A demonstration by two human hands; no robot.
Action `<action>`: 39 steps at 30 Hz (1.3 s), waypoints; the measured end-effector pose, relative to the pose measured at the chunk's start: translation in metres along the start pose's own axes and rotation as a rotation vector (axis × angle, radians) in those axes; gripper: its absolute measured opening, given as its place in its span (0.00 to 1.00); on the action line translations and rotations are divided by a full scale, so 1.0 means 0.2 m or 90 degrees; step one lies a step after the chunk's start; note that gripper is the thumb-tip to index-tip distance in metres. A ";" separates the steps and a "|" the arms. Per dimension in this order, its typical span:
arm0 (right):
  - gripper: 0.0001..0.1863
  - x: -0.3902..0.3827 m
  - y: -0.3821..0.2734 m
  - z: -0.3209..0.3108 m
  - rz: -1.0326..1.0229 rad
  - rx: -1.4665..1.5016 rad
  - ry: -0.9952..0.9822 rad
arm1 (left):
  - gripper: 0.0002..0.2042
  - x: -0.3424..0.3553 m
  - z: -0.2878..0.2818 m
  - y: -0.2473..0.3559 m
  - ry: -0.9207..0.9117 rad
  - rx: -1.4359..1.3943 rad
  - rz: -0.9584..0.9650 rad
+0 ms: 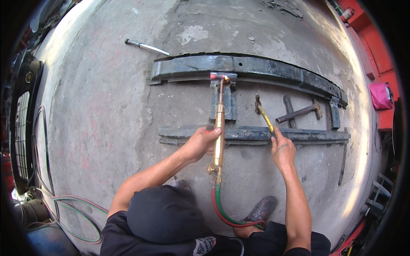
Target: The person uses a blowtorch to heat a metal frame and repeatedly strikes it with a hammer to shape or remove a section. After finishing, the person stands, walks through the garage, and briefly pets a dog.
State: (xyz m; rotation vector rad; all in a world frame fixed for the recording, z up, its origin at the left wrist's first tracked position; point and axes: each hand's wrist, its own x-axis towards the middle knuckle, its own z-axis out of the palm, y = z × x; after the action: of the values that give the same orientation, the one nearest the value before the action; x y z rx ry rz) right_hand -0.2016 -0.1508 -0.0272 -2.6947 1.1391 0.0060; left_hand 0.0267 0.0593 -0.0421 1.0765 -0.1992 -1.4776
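Note:
My left hand [198, 145] is wrapped around the body of a brass gas torch [219, 147]. The torch's tip meets the upper end of a bracket [230, 102] on a long dark metal beam [273, 73], where the metal glows red-orange. In my right hand [283, 152] is the handle of a ball-peen hammer [265, 117], its head raised off to the right of the bracket. Beneath the hammer and torch lies a second metal bar [250, 133]. Red and green hoses [218, 198] run from the torch's lower end past my foot.
Another hammer [301, 112] rests across a short dark metal piece [289, 106] between the beams. Beyond the beam's left end lies a silver rod-like tool [149, 47]. Coiled hoses [79, 200] and a car bumper [23, 123] are at left; a pink bag [381, 96] is at right.

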 end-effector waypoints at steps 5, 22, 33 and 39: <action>0.22 0.00 -0.01 -0.02 0.007 0.007 -0.032 | 0.15 0.00 0.02 0.01 0.012 0.001 0.001; 0.23 0.01 -0.03 -0.04 0.015 0.019 -0.068 | 0.16 0.01 0.04 0.02 0.015 0.032 0.001; 0.23 0.01 -0.03 -0.04 0.019 0.017 -0.072 | 0.16 0.01 0.05 0.02 0.008 0.039 -0.005; 0.23 0.01 -0.02 -0.04 0.008 0.027 -0.063 | 0.16 0.03 0.04 0.01 0.006 0.030 -0.013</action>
State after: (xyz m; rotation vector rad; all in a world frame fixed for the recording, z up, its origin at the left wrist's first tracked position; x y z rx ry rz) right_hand -0.1980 -0.1516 -0.0186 -2.6187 1.1146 0.1144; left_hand 0.0232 0.0504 -0.0383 1.1260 -0.2179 -1.4928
